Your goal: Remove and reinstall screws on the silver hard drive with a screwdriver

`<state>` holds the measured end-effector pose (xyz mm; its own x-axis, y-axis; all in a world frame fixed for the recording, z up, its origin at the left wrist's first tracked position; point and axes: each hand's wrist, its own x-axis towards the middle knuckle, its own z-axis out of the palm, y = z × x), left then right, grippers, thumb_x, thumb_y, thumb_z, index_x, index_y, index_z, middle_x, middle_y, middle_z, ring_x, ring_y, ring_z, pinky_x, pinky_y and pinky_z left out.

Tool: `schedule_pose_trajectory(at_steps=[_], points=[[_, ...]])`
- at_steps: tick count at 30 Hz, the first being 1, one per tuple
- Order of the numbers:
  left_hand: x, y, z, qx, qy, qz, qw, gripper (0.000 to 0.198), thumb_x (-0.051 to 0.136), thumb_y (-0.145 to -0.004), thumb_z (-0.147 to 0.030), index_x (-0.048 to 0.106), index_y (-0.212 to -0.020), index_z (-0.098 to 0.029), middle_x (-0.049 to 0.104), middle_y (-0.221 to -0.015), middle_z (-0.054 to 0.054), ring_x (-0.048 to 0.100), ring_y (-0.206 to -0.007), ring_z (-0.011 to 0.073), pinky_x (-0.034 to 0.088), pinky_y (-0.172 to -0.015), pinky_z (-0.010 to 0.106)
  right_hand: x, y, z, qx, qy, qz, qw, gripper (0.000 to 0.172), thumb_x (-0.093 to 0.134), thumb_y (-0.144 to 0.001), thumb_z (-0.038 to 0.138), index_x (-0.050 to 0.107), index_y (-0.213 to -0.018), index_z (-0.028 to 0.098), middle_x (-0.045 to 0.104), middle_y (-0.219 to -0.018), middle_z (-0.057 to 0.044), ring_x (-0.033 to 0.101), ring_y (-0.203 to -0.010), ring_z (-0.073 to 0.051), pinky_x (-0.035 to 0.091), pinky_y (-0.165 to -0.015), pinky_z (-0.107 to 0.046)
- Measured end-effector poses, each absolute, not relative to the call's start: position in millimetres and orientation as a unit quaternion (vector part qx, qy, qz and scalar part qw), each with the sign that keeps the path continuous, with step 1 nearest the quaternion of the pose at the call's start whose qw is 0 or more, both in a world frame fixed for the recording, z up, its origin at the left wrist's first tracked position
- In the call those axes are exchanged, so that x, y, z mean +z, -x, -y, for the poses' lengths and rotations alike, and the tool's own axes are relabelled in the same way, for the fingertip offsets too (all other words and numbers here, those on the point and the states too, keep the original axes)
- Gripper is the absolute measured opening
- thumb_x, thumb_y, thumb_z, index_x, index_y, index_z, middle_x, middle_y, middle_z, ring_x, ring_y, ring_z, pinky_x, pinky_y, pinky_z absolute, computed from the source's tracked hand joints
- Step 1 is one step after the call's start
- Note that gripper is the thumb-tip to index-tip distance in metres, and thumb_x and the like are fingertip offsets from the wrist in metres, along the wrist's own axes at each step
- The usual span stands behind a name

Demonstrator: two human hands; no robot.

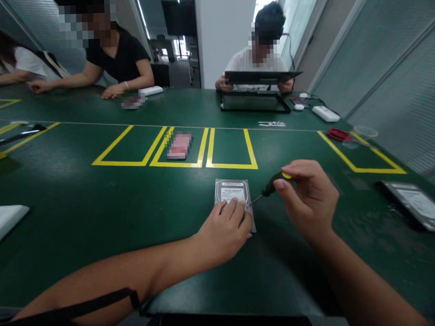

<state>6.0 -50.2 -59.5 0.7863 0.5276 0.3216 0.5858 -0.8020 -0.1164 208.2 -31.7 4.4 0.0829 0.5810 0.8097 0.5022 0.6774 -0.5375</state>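
A small silver hard drive [234, 185] with a white label lies flat on the green table in front of me. My left hand [225, 231] grips it from above, fingers bent over the label and the right side, covering its lower part. In my right hand [309, 195], thumb and fingers pinch the black and yellow handle of a screwdriver [272, 184]. The screwdriver leans down to the left, its thin shaft reaching the drive's right edge beside my left fingers. Whether the tip sits in a screw is too small to tell.
A larger hard drive [417, 204] lies at the right. Yellow tape [232, 166] marks areas beyond my hands, one with a pink item [180, 146]. A white object [7, 220] is at the left. Across the table, a person holds a dark panel [260, 77]; others sit further left.
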Motion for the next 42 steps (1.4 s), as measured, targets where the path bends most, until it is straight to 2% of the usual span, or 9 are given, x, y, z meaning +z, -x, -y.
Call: schedule_pose_trajectory(at_steps=[3,10,13,18,25,32,37,42], points=[[-59.2,-5.9,50.2,-0.135,0.94,0.297,0.105,0.044,0.052,-0.098,-0.038,0.053,-0.132,-0.01,0.054,-0.14,0.02,0.05,-0.131,0.0368,0.046,-0.099,0.05,4.4,-208.9,32.3,0.033,0.415,0.675,0.609,0.018,0.074,-0.082,0.018,0.068,-0.099,0.024,0.063,-0.092,-0.002,0.06,-0.085,-0.017,0.048,-0.071,-0.033],[-60.1,-6.2,49.6,-0.141,0.939,0.296,0.107,0.045,0.056,-0.096,-0.038,0.054,-0.131,-0.011,0.056,-0.138,0.02,0.051,-0.13,0.0354,0.045,-0.099,0.049,3.2,-208.7,37.3,0.083,0.415,0.68,0.599,0.028,0.061,-0.091,0.014,0.067,-0.115,0.025,0.07,-0.112,-0.005,0.066,-0.098,-0.02,0.052,-0.078,-0.036],[-60.3,-6.0,49.4,-0.142,0.939,0.294,0.108,0.045,0.057,-0.095,-0.038,0.054,-0.131,-0.01,0.056,-0.138,0.02,0.051,-0.13,0.0357,0.045,-0.099,0.049,3.2,-208.3,35.4,0.077,0.395,0.684,0.608,0.025,0.064,-0.089,0.015,0.068,-0.111,0.025,0.068,-0.109,-0.005,0.064,-0.101,-0.02,0.052,-0.078,-0.035],[-60.5,-5.2,49.4,-0.145,0.939,0.291,0.109,0.045,0.055,-0.096,-0.038,0.054,-0.132,-0.01,0.055,-0.139,0.021,0.051,-0.13,0.0363,0.045,-0.1,0.05,2.7,-208.6,32.9,0.06,0.406,0.676,0.613,0.024,0.073,-0.083,0.017,0.069,-0.105,0.025,0.063,-0.098,-0.003,0.06,-0.09,-0.017,0.05,-0.074,-0.032],[-60.6,-5.1,49.3,-0.138,0.941,0.296,0.089,0.046,0.055,-0.097,-0.038,0.053,-0.133,-0.011,0.054,-0.141,0.019,0.049,-0.132,0.0359,0.044,-0.101,0.05,4.6,-208.7,38.4,0.087,0.391,0.693,0.599,0.028,0.055,-0.095,0.015,0.068,-0.117,0.025,0.07,-0.115,-0.006,0.066,-0.106,-0.021,0.052,-0.088,-0.039],[-59.0,-3.9,49.4,-0.137,0.941,0.298,0.086,0.046,0.057,-0.096,-0.038,0.053,-0.133,-0.012,0.054,-0.141,0.018,0.049,-0.133,0.0351,0.044,-0.101,0.049,2.4,-209.4,36.4,0.088,0.385,0.698,0.598,0.029,0.065,-0.09,0.017,0.068,-0.117,0.026,0.068,-0.116,-0.006,0.064,-0.106,-0.021,0.051,-0.078,-0.035],[-59.7,-4.0,49.6,-0.139,0.941,0.298,0.086,0.046,0.056,-0.096,-0.039,0.053,-0.134,-0.012,0.054,-0.141,0.018,0.049,-0.133,0.0354,0.044,-0.101,0.049,1.4,-208.8,32.6,0.062,0.406,0.682,0.605,0.029,0.079,-0.078,0.019,0.069,-0.105,0.026,0.061,-0.098,-0.002,0.058,-0.086,-0.016,0.046,-0.065,-0.03],[-60.3,-3.8,49.8,-0.138,0.941,0.298,0.087,0.046,0.055,-0.097,-0.038,0.053,-0.134,-0.012,0.053,-0.142,0.019,0.048,-0.134,0.0356,0.043,-0.102,0.05,5.0,-208.2,35.2,0.053,0.408,0.702,0.581,0.023,0.068,-0.086,0.018,0.067,-0.108,0.024,0.065,-0.101,-0.004,0.06,-0.09,-0.017,0.049,-0.074,-0.034]])
